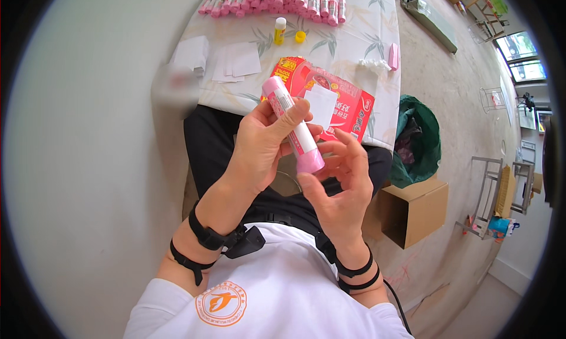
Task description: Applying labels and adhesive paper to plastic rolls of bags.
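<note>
My left hand [259, 141] is closed around a pink roll [309, 162] with a printed white label [299, 128] wrapped about its middle. The roll is held tilted above my lap, its upper end leaning to the left. Beside its lower pink end is my right hand [345, 185], fingers curved and apart, gripping nothing; whether a fingertip brushes the roll I cannot tell. Beyond the hands, a white paper slip [322, 103] lies on a red printed cardboard sheet [359, 97]. Farther back a yellow glue stick [279, 32] stands uncapped, with its yellow cap [300, 37] next to it.
Several similar pink rolls [271, 2] are heaped at the table's [218, 35] far edge. Paper slips [243, 59] lie at left. White crumpled bits [376, 66] and a pink block [394, 56] sit at right. On the floor are a green bag [433, 138] and a cardboard box [427, 212].
</note>
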Motion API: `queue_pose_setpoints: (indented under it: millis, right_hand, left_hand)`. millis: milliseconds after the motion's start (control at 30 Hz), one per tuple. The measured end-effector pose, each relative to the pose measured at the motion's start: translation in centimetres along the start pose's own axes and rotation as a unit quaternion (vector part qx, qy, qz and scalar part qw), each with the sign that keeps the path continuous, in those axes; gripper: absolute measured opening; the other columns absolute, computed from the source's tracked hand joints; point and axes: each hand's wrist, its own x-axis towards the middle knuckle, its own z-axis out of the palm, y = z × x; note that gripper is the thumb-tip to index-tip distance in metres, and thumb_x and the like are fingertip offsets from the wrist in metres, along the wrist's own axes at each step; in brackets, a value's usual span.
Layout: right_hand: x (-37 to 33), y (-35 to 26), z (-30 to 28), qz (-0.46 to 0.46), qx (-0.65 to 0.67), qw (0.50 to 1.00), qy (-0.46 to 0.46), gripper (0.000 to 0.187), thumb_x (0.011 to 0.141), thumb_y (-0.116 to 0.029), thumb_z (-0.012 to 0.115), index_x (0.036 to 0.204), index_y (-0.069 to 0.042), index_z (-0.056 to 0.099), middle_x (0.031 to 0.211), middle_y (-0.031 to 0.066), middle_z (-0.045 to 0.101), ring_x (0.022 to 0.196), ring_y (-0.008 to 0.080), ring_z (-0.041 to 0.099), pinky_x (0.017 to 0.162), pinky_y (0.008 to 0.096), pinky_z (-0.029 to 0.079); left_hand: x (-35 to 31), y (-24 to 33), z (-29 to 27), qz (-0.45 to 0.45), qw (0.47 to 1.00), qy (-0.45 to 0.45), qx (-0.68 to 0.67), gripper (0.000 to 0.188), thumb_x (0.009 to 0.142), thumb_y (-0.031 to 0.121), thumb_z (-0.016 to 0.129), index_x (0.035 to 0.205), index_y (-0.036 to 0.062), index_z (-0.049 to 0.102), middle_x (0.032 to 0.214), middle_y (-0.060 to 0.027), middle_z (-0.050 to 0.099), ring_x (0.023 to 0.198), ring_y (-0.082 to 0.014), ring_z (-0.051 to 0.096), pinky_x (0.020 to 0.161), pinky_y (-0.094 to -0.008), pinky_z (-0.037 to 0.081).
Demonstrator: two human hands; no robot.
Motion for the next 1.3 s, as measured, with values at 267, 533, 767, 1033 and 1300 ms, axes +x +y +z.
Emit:
queue_pose_setpoints:
  millis: [267, 533, 767, 1033, 1300]
  right_hand:
    - [-0.1, -0.3, 0.9, -0.255, -0.197, 0.939, 0.119, 0.050, 0.062, -0.003, 0.087, 0.105, -0.002, 0.063, 0.098, 0.0097, 0.063, 0.072, 0.0168, 0.064, 0.058, 0.0258, 0.053]
    - [-0.8, 1.5, 0.6, -0.356, -0.242, 0.897, 0.097, 0.036, 0.069, 0.001, 0.080, 0.102, 0.002, 0.065, 0.101, 0.0159, 0.064, 0.071, 0.0243, 0.064, 0.058, 0.0294, 0.052]
    - [-2.5, 5.3, -0.9, -0.283, -0.217, 0.934, -0.005, 0.027, 0.071, 0.003, 0.074, 0.096, 0.002, 0.064, 0.096, 0.0144, 0.064, 0.072, 0.0255, 0.064, 0.061, 0.0303, 0.054]
    - [-2.7, 5.6, -1.7, -0.295, -0.215, 0.931, -0.003, 0.021, 0.070, 0.002, 0.074, 0.089, 0.000, 0.065, 0.089, 0.0109, 0.065, 0.070, 0.0236, 0.065, 0.060, 0.0303, 0.054]
    - [-0.9, 6.3, -2.0, -0.311, -0.224, 0.923, -0.016, 0.019, 0.073, 0.001, 0.072, 0.091, -0.001, 0.065, 0.090, 0.0109, 0.065, 0.070, 0.0232, 0.066, 0.062, 0.0310, 0.055]
  left_hand:
    - [0.5, -0.1, -0.7, -0.107, 0.984, -0.040, -0.135, 0.049, 0.085, 0.035, 0.072, 0.113, 0.0015, 0.050, 0.095, -0.0095, 0.058, 0.090, -0.0246, 0.068, 0.078, -0.0373, 0.059]
    - [0.0, 1.0, 1.3, 0.065, 0.991, -0.044, -0.107, 0.039, 0.092, 0.032, 0.064, 0.114, 0.0056, 0.047, 0.081, -0.0030, 0.057, 0.073, -0.0156, 0.061, 0.065, -0.0290, 0.054]
    - [2.7, 2.1, 0.7, 0.267, 0.955, -0.052, 0.115, 0.010, 0.089, 0.011, 0.066, 0.086, 0.0059, 0.058, 0.064, 0.0015, 0.052, 0.056, -0.0070, 0.051, 0.051, -0.0219, 0.041]
    - [4.5, 3.8, 1.5, 0.530, 0.813, -0.117, 0.211, 0.009, 0.088, 0.007, 0.066, 0.087, 0.0083, 0.057, 0.078, -0.0056, 0.060, 0.069, -0.0128, 0.057, 0.060, -0.0275, 0.046]
    - [3.5, 10.3, 1.8, 0.705, 0.646, -0.217, 0.197, 0.022, 0.094, 0.025, 0.061, 0.107, 0.0091, 0.054, 0.102, -0.0100, 0.059, 0.088, -0.0208, 0.058, 0.077, -0.0340, 0.051]
